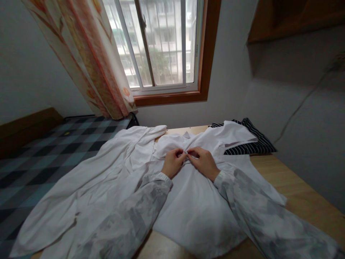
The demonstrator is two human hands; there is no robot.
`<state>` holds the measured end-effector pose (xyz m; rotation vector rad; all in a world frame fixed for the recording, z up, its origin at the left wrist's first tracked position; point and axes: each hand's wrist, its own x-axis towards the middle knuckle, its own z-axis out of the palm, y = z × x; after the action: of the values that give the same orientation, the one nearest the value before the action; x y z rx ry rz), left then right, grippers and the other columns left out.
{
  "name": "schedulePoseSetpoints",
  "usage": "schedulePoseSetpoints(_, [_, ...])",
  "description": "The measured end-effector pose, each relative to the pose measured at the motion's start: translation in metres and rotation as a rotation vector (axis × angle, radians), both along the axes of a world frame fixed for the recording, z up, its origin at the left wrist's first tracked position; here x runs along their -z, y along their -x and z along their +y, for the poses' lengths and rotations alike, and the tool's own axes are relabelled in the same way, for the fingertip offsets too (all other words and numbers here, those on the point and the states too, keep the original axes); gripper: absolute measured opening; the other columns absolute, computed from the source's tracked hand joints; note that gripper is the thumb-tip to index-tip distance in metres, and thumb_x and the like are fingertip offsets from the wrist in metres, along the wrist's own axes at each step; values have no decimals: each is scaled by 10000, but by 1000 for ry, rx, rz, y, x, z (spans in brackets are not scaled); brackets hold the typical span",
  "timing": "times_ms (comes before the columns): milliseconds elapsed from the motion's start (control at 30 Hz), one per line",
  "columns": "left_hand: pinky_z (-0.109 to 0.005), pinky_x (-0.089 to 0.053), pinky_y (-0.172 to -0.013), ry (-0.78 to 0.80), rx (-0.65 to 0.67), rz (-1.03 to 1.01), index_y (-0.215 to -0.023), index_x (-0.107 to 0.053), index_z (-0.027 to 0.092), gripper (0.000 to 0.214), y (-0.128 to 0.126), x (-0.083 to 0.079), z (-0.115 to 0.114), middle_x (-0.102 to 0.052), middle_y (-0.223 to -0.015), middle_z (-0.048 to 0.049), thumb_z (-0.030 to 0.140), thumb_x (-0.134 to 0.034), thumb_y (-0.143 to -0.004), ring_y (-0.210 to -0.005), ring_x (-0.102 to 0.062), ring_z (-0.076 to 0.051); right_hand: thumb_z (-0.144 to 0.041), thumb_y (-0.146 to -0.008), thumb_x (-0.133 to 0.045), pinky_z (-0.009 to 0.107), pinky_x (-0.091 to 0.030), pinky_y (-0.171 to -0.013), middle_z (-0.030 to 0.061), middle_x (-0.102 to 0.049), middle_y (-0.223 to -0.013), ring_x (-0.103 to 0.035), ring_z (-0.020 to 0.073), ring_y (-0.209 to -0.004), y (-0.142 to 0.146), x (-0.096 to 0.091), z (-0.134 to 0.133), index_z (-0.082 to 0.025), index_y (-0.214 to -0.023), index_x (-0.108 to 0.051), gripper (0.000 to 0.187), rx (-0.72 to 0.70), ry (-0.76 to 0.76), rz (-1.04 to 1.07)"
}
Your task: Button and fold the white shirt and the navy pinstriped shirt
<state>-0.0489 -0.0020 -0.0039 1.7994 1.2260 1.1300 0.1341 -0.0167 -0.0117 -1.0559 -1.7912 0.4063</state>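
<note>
A white short-sleeved shirt (pixel 199 212) lies spread on a light wooden board (pixel 280 172), its collar end toward the window. My left hand (pixel 174 162) and my right hand (pixel 203 162) meet at the middle of its front, below the collar. Both pinch the shirt's cloth between thumb and fingers, the fingertips nearly touching. Whether a button sits between them is too small to make out. Left of the shirt lies another white garment (pixel 94 180), loosely rumpled and partly under my left sleeve.
A black-and-white striped pillow (pixel 258 142) lies under the shirt's far right sleeve. On the left is a bed with a checked cover (pixel 81 144). A window (pixel 164 54) with a flowered curtain (pixel 91 54) is ahead. A wooden shelf (pixel 291 25) hangs at upper right, with a cable (pixel 302 100) below.
</note>
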Motion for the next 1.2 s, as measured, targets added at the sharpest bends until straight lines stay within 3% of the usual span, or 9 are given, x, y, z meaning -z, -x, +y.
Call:
schedulePoseSetpoints(367, [-259, -381, -579, 102, 119, -191, -932, -690, 171, 326, 1, 4, 8, -593, -720, 24, 496, -695, -906, -610, -480, -125, -296, -996, -689, 345, -547, -762, 55, -810, -992, -702, 222, -809, 0, -4, -2, -242, -1056, -795, 133, 26, -24, 19])
schedulePoseSetpoints(800, [-274, -444, -626, 84, 164, -146, -910, -663, 196, 359, 3, 6, 10, -580, -709, 23, 552, -664, -954, -672, -514, -156, -252, -952, -672, 336, -533, -727, 45, -764, -919, -650, 199, -751, 0, -2, -1, -228, -1021, -767, 120, 4, -36, 36])
schedulePoseSetpoints(1200, [-269, -355, -576, 166, 231, -150, -827, -613, 201, 350, 4, -1, 9, -531, -676, 37, 536, -653, -923, -618, -449, -134, -257, -907, -701, 323, -587, -731, 50, -772, -907, -703, 197, -779, 1, -3, 1, -215, -952, -773, 95, -69, 16, 196])
